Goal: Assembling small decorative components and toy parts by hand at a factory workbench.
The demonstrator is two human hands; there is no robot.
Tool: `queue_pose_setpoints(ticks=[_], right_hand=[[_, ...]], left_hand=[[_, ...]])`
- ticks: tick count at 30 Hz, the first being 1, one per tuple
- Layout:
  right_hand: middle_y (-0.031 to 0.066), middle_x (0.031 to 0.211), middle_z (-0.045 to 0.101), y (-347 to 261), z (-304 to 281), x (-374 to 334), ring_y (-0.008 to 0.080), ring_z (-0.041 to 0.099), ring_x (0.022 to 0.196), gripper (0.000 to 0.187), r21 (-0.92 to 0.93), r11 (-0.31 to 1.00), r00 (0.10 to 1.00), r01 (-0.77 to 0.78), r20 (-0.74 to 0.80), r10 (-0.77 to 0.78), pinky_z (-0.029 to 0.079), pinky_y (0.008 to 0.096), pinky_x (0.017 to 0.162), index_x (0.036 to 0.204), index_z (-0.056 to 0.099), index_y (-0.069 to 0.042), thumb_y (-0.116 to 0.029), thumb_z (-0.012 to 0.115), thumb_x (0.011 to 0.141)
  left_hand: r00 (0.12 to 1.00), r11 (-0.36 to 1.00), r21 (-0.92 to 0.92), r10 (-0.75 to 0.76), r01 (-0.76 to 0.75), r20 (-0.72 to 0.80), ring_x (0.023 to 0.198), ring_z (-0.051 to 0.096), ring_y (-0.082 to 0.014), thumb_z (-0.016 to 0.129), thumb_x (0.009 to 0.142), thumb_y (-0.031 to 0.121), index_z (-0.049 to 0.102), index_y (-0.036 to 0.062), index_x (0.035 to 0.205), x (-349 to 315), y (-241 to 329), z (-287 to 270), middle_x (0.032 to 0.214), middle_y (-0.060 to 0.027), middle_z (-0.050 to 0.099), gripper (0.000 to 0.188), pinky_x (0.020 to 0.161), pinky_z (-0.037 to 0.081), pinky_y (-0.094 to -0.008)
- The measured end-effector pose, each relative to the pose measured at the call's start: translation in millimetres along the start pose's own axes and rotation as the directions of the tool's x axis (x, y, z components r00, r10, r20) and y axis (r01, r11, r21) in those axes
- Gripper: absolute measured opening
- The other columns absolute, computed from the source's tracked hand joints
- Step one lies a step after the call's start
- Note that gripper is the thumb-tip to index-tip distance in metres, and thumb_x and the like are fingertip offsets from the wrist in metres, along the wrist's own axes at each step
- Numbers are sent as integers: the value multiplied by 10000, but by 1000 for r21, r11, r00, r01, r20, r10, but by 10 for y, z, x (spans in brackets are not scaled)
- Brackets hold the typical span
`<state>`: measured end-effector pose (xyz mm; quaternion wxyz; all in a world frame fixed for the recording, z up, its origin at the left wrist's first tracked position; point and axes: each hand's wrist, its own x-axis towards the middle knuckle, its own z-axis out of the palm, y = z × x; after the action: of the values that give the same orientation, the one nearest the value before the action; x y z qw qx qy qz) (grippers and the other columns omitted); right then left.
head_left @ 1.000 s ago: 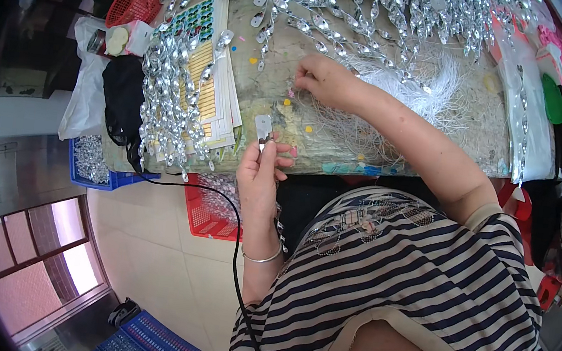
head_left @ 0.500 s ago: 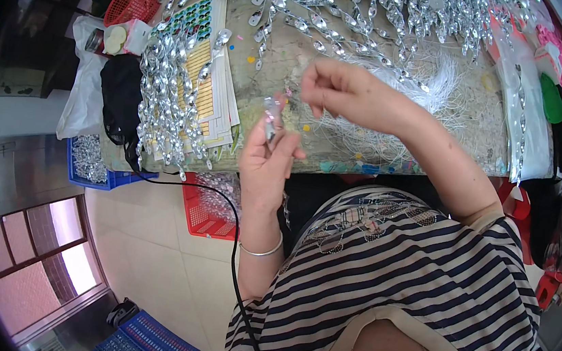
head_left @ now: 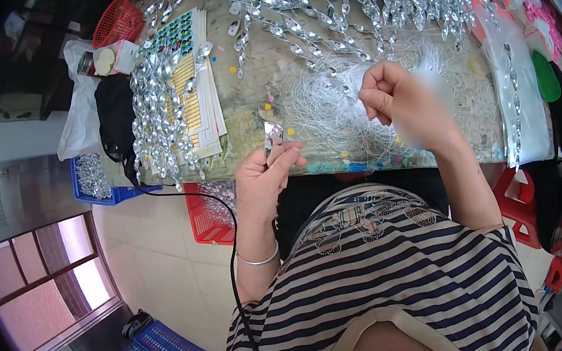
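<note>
My left hand (head_left: 261,177) is closed near the table's front edge, its thumb and fingers gripping a small shiny silver piece (head_left: 273,133) that sticks up above the fingertips. To the right, my right hand (head_left: 408,107) hovers in a pinch over a loose tangle of thin white threads (head_left: 326,101). Anything between its fingertips is too small to make out. Part of that hand is blurred. Strings of twisted silver spangles (head_left: 314,18) spread across the far side of the table, and more silver strands (head_left: 154,111) hang over its left front edge.
Cards with green and gold stickers (head_left: 184,83) lie at the left, near a red basket (head_left: 118,21) and a black cloth (head_left: 115,113). Clear plastic sheets (head_left: 536,130) lie at the right with a green tray (head_left: 545,76). Below the table are blue (head_left: 121,194) and red crates (head_left: 204,226).
My right hand has moved away to the right from beside my left hand, over the white threads. The left hand keeps hold of the silver piece, which now shows more plainly.
</note>
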<state>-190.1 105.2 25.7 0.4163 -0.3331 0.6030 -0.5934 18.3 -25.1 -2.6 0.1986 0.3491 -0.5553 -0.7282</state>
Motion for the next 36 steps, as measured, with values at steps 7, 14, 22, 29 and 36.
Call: queue_pose_setpoints(ticks=[7, 14, 22, 29, 36], right_hand=[[-11, 729, 578, 171, -95, -66, 33, 493, 625, 137, -116, 993, 998, -32, -57, 26, 398, 180, 556, 1031, 539, -40, -115, 548, 917], [15, 786, 658, -30, 106, -163, 42, 536, 632, 144, -280, 956, 994, -85, 46, 102, 446, 201, 588, 1021, 533, -19, -100, 559, 904], [39, 772, 650, -20, 37, -174, 71, 616, 757, 114, -221, 968, 993, 119, 16, -118, 475, 209, 695, 996, 517, 1, -59, 550, 905], [37, 796, 655, -21, 74, -182, 66, 607, 767, 108, -241, 967, 996, 80, 66, -66, 469, 204, 702, 988, 533, 1, -64, 558, 905], [35, 793, 662, -164, 47, -268, 50, 585, 721, 94, -301, 951, 997, 72, 38, -63, 460, 197, 659, 963, 556, -7, -75, 570, 900]], left_hand=[[987, 984, 99, -155, 150, 50, 520, 392, -13, 647, 842, 67, 610, -27, 1071, 11, -2, 18, 862, -67, 645, 249, 438, 275, -154], [985, 989, 29, 145, -148, 97, 573, 415, -16, 638, 840, 66, 500, -7, 1256, 75, 10, 300, 975, -29, 628, 444, 500, 331, -157], [988, 980, 199, -58, 29, 141, 522, 414, -10, 630, 835, 69, 676, 7, 924, 61, 148, 179, 815, -40, 677, 118, 461, 312, -160], [987, 989, 119, 65, -83, 147, 555, 435, -4, 666, 824, 68, 678, 47, 943, 42, 200, 342, 731, 31, 603, 121, 471, 351, -164], [969, 990, 140, -26, -9, 245, 550, 436, 5, 659, 835, 81, 654, 48, 891, 40, 88, 320, 736, 42, 607, 65, 467, 318, -148]])
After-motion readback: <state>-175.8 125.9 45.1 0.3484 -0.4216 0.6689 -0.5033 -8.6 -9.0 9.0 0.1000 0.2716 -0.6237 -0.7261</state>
